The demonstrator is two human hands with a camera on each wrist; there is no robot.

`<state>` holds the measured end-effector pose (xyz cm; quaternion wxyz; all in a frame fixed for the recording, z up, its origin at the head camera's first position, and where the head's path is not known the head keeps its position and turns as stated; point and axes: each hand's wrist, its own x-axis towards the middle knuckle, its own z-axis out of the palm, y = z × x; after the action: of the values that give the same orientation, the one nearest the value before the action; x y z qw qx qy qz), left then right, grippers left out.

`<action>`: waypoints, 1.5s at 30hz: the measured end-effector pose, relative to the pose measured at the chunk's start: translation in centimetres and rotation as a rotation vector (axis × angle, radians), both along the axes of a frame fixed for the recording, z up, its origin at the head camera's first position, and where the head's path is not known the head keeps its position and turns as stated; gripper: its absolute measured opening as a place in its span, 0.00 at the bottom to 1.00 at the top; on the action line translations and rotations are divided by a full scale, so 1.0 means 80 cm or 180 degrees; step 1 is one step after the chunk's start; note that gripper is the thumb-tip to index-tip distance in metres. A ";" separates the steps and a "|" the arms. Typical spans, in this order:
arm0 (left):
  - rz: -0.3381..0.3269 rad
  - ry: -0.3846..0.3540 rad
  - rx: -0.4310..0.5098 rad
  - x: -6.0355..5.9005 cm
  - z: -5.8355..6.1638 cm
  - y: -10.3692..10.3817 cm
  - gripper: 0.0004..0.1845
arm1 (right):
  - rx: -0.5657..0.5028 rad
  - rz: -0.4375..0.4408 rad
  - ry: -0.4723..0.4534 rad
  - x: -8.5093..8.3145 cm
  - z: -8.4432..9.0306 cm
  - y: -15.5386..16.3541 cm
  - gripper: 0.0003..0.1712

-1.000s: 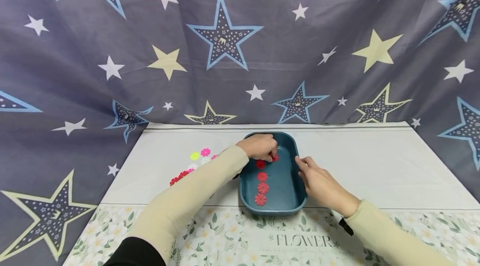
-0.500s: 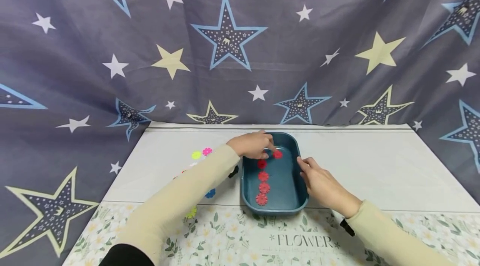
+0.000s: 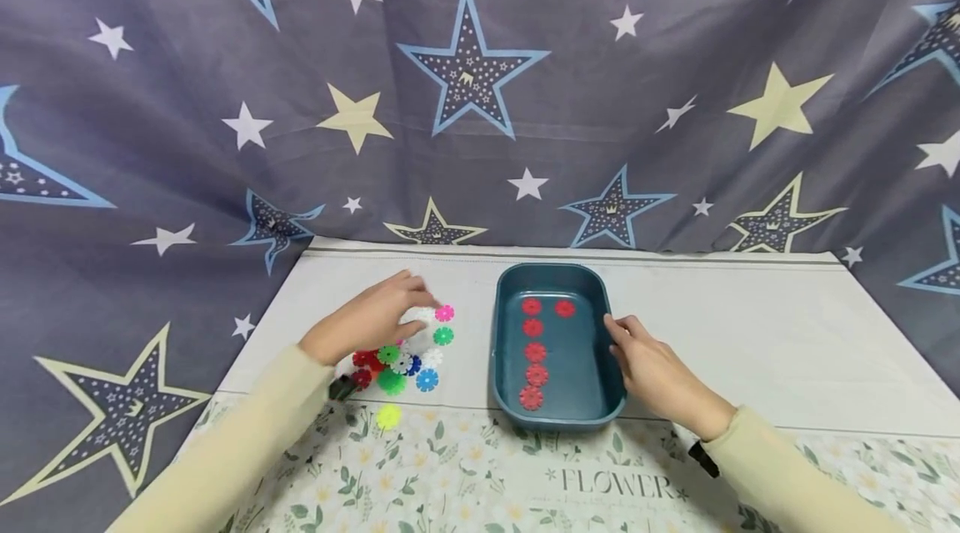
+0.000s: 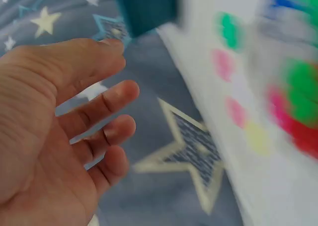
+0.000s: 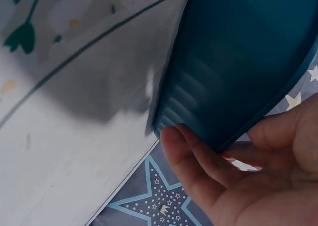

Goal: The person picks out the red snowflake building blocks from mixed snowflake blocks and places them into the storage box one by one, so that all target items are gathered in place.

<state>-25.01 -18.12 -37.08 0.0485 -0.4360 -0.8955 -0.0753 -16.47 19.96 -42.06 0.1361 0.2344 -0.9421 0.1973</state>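
My left hand [image 3: 371, 318] hovers over the far side of a loose pile of flower-shaped plastic discs [image 3: 391, 384], holding nothing. In the left wrist view its fingers [image 4: 115, 131] are loosely bent and apart, with blurred discs off to the right. My right hand [image 3: 663, 379] grips the right wall of a dark teal rectangular tray [image 3: 581, 374], thumb at the rim and fingertips [image 5: 175, 142] against the outside. Inside the tray, several red discs [image 3: 535, 351] form a column along the left. Another red disc [image 3: 565, 308] lies right of the column's far end.
Pile colours include red, green, blue, white and pink. A pink disc [image 3: 445, 313] and a green disc [image 3: 443, 336] lie at its right; a yellow disc [image 3: 388, 416] lies nearest the front. A starry curtain [image 3: 465, 166] hangs behind the white-and-floral table cover [image 3: 720, 333].
My left hand has let go of a red disc at the tray's far end and moved left to the pile. My right hand keeps its grip on the tray.
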 end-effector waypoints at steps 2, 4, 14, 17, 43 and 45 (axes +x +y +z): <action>0.0179 -0.0003 0.0014 0.013 -0.012 -0.029 0.15 | -0.0010 -0.0013 0.0005 0.000 0.001 0.000 0.25; 0.0372 -0.0045 0.0009 0.025 -0.024 -0.054 0.17 | -0.0018 -0.0030 0.0006 0.000 0.001 0.001 0.25; 0.1195 -0.0538 -0.0014 0.037 -0.069 -0.105 0.17 | -0.0046 -0.0080 0.0002 0.001 -0.002 0.004 0.25; 0.1233 -0.0603 -0.0003 0.034 -0.072 -0.104 0.12 | -0.0056 -0.0081 -0.0020 0.002 -0.002 0.004 0.25; 0.1940 -0.1140 -0.0164 0.036 -0.074 -0.091 0.16 | -0.0066 -0.0041 0.0048 0.003 -0.002 -0.002 0.25; 0.2020 -0.1167 -0.0195 0.038 -0.073 -0.092 0.17 | -0.0068 -0.0040 0.0045 0.003 -0.001 -0.002 0.25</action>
<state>-22.01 -25.44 -42.93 -0.1049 -0.1171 -0.9818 -0.1065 -16.20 19.79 -42.18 0.1465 0.2285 -0.9404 0.2048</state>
